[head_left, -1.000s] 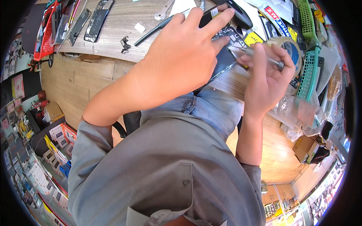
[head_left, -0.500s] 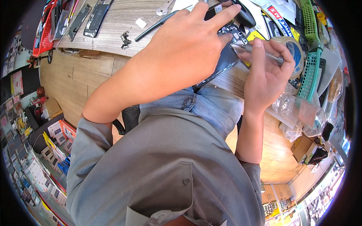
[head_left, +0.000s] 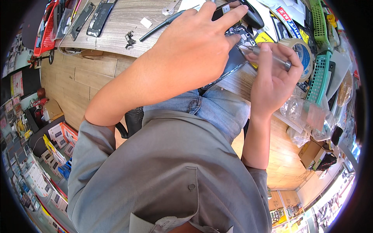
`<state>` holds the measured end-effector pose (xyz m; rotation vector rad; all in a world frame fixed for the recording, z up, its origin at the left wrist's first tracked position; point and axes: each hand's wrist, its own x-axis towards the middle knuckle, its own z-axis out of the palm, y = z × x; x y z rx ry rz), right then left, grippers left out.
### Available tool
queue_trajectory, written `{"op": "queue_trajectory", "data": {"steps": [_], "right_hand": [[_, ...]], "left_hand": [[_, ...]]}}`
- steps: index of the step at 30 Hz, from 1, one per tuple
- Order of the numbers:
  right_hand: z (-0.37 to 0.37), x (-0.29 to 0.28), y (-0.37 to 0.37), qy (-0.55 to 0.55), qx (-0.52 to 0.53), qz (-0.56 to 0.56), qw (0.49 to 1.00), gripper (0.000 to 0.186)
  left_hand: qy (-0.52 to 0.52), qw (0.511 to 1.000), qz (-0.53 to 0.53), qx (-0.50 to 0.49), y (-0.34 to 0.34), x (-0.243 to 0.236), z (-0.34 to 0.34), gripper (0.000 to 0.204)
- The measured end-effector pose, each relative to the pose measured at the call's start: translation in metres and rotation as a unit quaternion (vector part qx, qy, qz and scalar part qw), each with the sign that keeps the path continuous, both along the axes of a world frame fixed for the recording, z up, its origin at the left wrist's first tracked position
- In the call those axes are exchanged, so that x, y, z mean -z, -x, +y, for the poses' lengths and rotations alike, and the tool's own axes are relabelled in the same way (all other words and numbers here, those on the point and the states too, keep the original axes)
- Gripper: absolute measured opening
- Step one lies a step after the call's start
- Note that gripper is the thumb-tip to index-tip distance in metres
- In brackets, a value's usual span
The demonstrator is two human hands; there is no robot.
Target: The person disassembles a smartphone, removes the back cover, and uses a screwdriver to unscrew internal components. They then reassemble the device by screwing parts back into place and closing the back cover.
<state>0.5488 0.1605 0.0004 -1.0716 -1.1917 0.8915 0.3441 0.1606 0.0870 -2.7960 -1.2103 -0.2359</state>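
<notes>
My left hand point(head_left: 194, 46) lies over an opened black phone point(head_left: 237, 58) at the front edge of the wooden bench point(head_left: 116, 23), fingers spread and pressing it down. My right hand point(head_left: 272, 77) grips a slim metal screwdriver point(head_left: 272, 58), whose tip points into the phone's exposed insides. Most of the phone is hidden under my left palm.
A grey-handled tool point(head_left: 163, 24), a small metal part point(head_left: 129, 38) and a white chip point(head_left: 146, 22) lie on the bench. Phone panels point(head_left: 99, 17) and a red tray point(head_left: 48, 25) sit far left. A tape roll point(head_left: 301, 50), green baskets point(head_left: 318, 75) and plastic bags point(head_left: 307, 116) crowd the right.
My left hand has shifted slightly forward over the phone. My right hand has moved the screwdriver tip closer in against the phone's open interior.
</notes>
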Motion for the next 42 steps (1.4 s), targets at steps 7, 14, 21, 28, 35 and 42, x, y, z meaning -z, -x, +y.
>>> {"op": "queue_trajectory", "data": {"steps": [7, 14, 21, 28, 35, 42], "right_hand": [[0.001, 0.004, 0.000, -0.014, -0.016, 0.000, 1.000, 0.041], [0.004, 0.008, 0.001, -0.032, -0.022, -0.007, 0.999, 0.041], [0.004, 0.008, 0.002, -0.036, -0.022, -0.023, 0.999, 0.038], [0.004, 0.009, 0.002, -0.035, -0.020, -0.039, 0.998, 0.037], [0.006, 0.011, 0.002, -0.046, -0.016, -0.030, 0.998, 0.040], [0.006, 0.012, 0.003, -0.046, -0.014, -0.027, 0.998, 0.039]], "left_hand": [[0.005, 1.000, 0.001, 0.007, -0.002, 0.000, 0.001, 0.041], [-0.015, 0.997, 0.060, 0.041, -0.002, -0.002, 0.001, 0.035], [-0.030, 0.996, 0.054, 0.059, -0.001, -0.003, 0.003, 0.032], [-0.058, 0.993, 0.083, 0.052, -0.002, -0.005, 0.000, 0.031], [-0.053, 0.994, 0.082, 0.054, -0.001, -0.006, 0.001, 0.030], [-0.050, 0.995, 0.069, 0.059, 0.000, -0.005, 0.002, 0.030]]}}
